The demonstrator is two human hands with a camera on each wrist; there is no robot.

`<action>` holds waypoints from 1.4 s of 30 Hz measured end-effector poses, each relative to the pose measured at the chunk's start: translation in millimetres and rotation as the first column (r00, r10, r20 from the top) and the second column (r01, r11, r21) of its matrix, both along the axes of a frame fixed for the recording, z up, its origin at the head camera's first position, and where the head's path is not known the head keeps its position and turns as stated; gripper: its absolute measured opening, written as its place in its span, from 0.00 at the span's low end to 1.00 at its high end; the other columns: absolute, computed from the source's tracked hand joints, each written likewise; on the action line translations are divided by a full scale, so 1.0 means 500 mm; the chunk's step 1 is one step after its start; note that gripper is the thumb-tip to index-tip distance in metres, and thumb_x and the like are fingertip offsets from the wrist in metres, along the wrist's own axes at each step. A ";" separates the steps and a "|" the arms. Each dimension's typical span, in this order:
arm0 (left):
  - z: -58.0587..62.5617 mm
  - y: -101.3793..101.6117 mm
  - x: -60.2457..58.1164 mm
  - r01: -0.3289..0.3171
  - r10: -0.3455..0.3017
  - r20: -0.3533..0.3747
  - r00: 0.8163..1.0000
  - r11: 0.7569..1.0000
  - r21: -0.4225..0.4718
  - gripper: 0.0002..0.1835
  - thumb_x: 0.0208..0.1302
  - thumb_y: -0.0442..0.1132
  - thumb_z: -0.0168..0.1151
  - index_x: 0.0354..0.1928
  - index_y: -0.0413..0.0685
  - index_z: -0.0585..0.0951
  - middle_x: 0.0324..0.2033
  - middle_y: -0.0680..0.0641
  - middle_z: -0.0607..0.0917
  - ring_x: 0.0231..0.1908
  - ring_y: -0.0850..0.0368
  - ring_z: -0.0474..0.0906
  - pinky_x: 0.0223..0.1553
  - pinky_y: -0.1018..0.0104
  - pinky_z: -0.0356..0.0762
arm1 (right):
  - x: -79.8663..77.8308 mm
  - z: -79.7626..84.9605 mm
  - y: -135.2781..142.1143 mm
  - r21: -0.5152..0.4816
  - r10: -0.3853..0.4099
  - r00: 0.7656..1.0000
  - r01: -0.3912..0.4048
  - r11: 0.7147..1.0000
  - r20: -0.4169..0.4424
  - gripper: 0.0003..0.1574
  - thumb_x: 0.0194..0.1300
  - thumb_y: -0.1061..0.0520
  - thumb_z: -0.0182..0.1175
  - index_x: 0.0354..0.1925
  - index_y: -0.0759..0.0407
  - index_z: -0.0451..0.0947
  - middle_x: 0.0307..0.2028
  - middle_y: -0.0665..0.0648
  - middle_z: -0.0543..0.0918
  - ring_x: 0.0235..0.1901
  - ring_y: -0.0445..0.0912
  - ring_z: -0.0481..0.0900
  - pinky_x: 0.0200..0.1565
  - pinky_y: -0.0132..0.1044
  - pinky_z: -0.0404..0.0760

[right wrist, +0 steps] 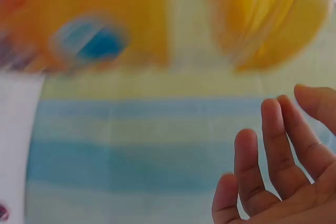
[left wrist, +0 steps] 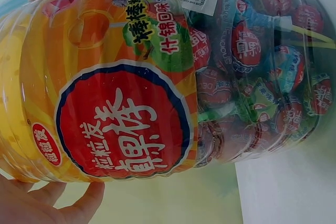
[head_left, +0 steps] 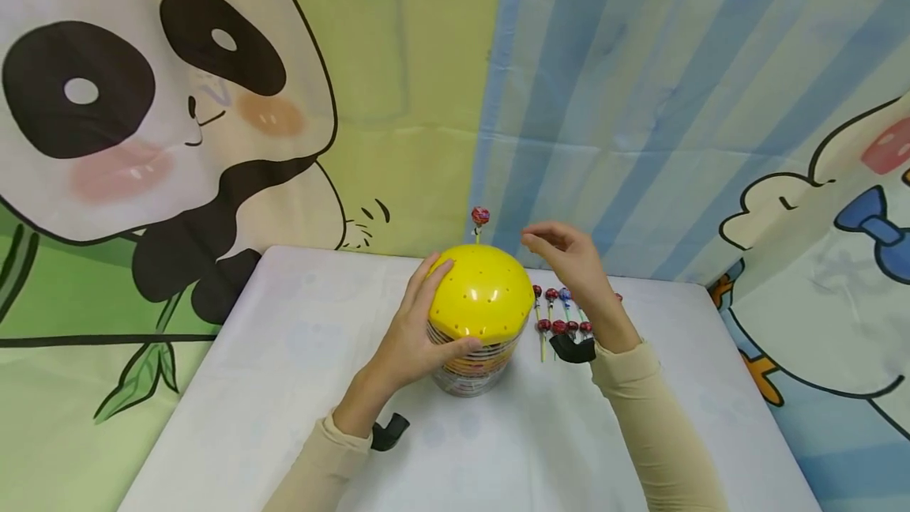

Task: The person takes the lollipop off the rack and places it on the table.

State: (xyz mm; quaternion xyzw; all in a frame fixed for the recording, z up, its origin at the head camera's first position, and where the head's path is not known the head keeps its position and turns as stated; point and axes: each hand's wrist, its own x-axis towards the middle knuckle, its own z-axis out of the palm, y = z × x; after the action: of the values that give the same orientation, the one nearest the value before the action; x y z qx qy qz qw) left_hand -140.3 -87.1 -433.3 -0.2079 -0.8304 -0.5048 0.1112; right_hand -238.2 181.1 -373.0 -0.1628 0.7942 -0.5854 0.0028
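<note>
A clear plastic candy jar (head_left: pixel 465 382) stands on the table under a domed yellow lid (head_left: pixel 479 291) dotted with small holes. My left hand (head_left: pixel 398 350) grips the lid from the left, thumb at the near edge and fingers over the side. One red-wrapped lollipop (head_left: pixel 480 216) sticks up from the lid's far side. Right of the lid, my right hand (head_left: pixel 579 267) hovers with relaxed fingers and holds nothing; the right wrist view shows its bent fingers (right wrist: pixel 278 145) apart from the jar. Wrapped lollipops (left wrist: pixel 247 48) fill the labelled jar's lower part in the left wrist view.
Several lollipops (head_left: pixel 543 325) lie in rows on the white table (head_left: pixel 284 385), right of the jar and partly behind the right wrist. A printed cloth backdrop (head_left: pixel 405 101) with a panda hangs behind the table. Black straps (head_left: pixel 572 348) show at both wrists.
</note>
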 end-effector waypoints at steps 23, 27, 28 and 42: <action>-0.004 -0.001 -0.002 0.002 -0.003 -0.021 1.000 1.000 -0.015 0.56 0.52 0.65 0.73 0.78 0.73 0.51 0.77 0.64 0.42 0.69 0.47 0.60 0.59 0.38 0.69 | -0.050 0.037 -0.094 -0.092 0.322 0.933 -0.311 0.946 0.163 0.18 0.72 0.54 0.62 0.56 0.60 0.81 0.54 0.61 0.81 0.53 0.54 0.78 0.51 0.42 0.81; -0.005 -0.001 -0.002 -0.002 0.001 -0.027 1.000 1.000 -0.018 0.56 0.51 0.65 0.74 0.78 0.73 0.51 0.77 0.64 0.42 0.70 0.47 0.59 0.59 0.38 0.69 | -0.051 0.037 -0.099 -0.109 0.323 0.933 -0.309 0.945 0.157 0.17 0.72 0.56 0.61 0.56 0.62 0.81 0.55 0.61 0.81 0.55 0.56 0.77 0.53 0.44 0.81; -0.006 -0.001 -0.003 -0.002 0.002 -0.028 1.000 1.000 -0.019 0.56 0.51 0.65 0.74 0.78 0.73 0.51 0.77 0.64 0.42 0.70 0.47 0.60 0.59 0.38 0.69 | -0.052 0.036 -0.099 -0.115 0.323 0.934 -0.308 0.944 0.152 0.17 0.73 0.57 0.61 0.55 0.63 0.81 0.54 0.61 0.81 0.55 0.57 0.76 0.53 0.45 0.80; -0.005 -0.001 -0.002 -0.004 0.004 -0.025 1.000 1.000 -0.018 0.57 0.51 0.63 0.75 0.78 0.73 0.51 0.77 0.65 0.42 0.69 0.46 0.61 0.58 0.37 0.69 | -0.041 0.034 -0.050 -0.178 0.222 0.975 -0.221 0.959 -0.017 0.13 0.75 0.54 0.58 0.52 0.59 0.80 0.51 0.59 0.81 0.53 0.57 0.75 0.59 0.49 0.71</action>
State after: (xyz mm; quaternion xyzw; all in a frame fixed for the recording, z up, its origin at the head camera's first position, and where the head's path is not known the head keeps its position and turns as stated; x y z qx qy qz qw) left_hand -141.3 -87.4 -435.6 -0.2135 -0.8339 -0.4945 0.1208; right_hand -258.6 155.9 -355.9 -0.2493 0.7153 -0.6505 0.0548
